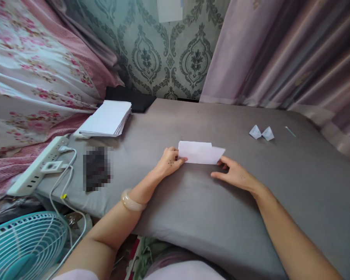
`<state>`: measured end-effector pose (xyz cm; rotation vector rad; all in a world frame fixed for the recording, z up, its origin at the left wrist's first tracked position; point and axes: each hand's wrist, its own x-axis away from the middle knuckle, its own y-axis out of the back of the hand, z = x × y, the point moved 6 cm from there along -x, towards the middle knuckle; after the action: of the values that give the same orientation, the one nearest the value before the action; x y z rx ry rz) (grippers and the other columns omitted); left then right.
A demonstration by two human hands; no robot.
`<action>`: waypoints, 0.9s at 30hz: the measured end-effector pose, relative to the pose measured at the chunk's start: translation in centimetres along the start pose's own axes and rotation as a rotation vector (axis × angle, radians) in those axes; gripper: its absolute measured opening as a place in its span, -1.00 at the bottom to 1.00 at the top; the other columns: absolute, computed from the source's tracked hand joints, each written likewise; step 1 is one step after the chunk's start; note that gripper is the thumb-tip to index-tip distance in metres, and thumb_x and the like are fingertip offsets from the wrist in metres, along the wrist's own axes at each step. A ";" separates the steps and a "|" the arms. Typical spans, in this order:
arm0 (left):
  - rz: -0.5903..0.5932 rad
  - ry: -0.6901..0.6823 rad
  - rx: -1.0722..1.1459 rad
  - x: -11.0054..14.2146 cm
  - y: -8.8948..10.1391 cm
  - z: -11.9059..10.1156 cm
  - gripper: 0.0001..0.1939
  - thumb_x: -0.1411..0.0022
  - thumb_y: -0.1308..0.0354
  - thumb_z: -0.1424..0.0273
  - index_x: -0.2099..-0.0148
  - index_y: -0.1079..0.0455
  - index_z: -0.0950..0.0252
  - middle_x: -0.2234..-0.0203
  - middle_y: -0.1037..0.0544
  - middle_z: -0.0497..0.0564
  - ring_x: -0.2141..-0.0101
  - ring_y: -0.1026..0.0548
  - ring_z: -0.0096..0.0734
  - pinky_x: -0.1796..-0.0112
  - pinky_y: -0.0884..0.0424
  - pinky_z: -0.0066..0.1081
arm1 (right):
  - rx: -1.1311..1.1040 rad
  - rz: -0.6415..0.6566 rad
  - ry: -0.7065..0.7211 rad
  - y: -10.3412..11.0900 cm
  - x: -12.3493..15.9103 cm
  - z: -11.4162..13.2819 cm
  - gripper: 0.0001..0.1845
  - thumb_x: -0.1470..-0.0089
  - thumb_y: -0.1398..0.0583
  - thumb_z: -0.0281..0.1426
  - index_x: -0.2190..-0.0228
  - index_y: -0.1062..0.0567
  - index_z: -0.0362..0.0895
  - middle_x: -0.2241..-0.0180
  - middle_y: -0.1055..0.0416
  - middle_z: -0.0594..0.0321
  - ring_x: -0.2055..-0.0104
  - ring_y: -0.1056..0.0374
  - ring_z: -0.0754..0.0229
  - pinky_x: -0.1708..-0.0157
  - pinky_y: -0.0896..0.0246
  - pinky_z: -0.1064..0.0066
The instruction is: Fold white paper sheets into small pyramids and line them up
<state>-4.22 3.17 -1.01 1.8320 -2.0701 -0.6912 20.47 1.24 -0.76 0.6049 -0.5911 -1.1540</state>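
A folded white sheet of paper (201, 153) lies on the grey cloth-covered table (209, 210), its top layer slightly offset from the one beneath. My left hand (169, 160) presses the paper's left end with fingers and thumb. My right hand (234, 173) touches the paper's right corner with its fingertips, fingers spread low on the cloth. A pale bangle (131, 201) sits on my left wrist.
A stack of white sheets (107, 118) lies at the table's far left. Two small folded paper pieces (261, 132) and a thin stick (290, 131) rest at the far right. A blurred dark object (96, 168), a power strip (37, 167) and a teal fan (26, 245) are at left.
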 end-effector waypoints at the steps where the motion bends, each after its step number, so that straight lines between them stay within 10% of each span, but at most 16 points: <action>1: -0.021 0.012 -0.062 -0.1 -0.1 0.2 -0.73 -0.07 -0.24 0.29 0.58 -0.40 0.32 0.34 -0.45 0.14 0.21 -0.39 -0.14 0.09 -0.31 -0.14 | -0.009 -0.046 -0.020 0.1 -0.5 0.0 -0.45 0.04 -0.25 -0.10 0.01 -0.45 -0.04 0.17 -0.50 0.17 0.21 -0.41 0.10 0.15 -0.30 0.25; 7: -0.119 0.013 -0.345 -0.2 -0.3 0.4 -0.68 -0.16 -0.18 0.24 0.54 -0.35 0.33 0.29 -0.40 0.16 0.18 -0.32 -0.14 0.07 -0.29 -0.12 | 0.118 -0.332 -0.151 0.3 -2.6 0.1 -0.65 -0.10 -0.11 -0.13 0.26 -0.53 -0.11 0.32 -0.55 0.12 0.26 -0.45 0.06 0.24 -0.25 0.28; 18: -0.087 -0.014 -0.596 0.2 -0.4 -0.4 -0.73 -0.26 -0.04 0.28 0.26 -0.41 0.41 0.14 -0.40 0.32 0.06 -0.32 0.03 0.08 -0.32 -0.04 | 0.514 -0.392 -0.199 -1.1 -2.5 1.4 -0.67 -0.21 -0.03 -0.22 0.14 -0.45 -0.12 0.27 -0.51 0.04 0.26 -0.44 0.03 0.34 -0.23 0.30; 23: 0.175 -0.334 -0.517 -0.2 -2.6 -1.6 -0.44 -0.14 0.06 0.66 -0.19 -0.25 0.26 -0.27 -0.18 0.15 -0.32 0.03 -0.10 -0.23 0.04 -0.05 | 0.574 -0.402 -0.021 -1.5 -2.6 2.4 -0.60 -0.23 0.01 -0.31 -0.03 -0.38 -0.14 0.02 -0.37 -0.06 0.15 -0.41 -0.02 0.25 -0.31 0.21; 27: 0.334 -0.306 -0.414 -0.6 -3.6 -0.7 -0.35 -0.10 0.11 0.69 -0.21 -0.26 0.17 -0.28 -0.20 0.07 -0.31 -0.03 -0.20 -0.25 0.03 -0.14 | 0.596 -0.234 0.297 -2.7 -3.4 3.1 -0.43 -0.18 0.10 -0.56 -0.14 -0.33 0.04 -0.22 -0.19 0.14 -0.19 -0.18 0.00 -0.08 -0.18 0.14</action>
<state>-0.70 3.38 -2.30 1.1809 -2.1326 -1.2500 15.48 3.29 -0.88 1.3611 -0.6182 -1.0723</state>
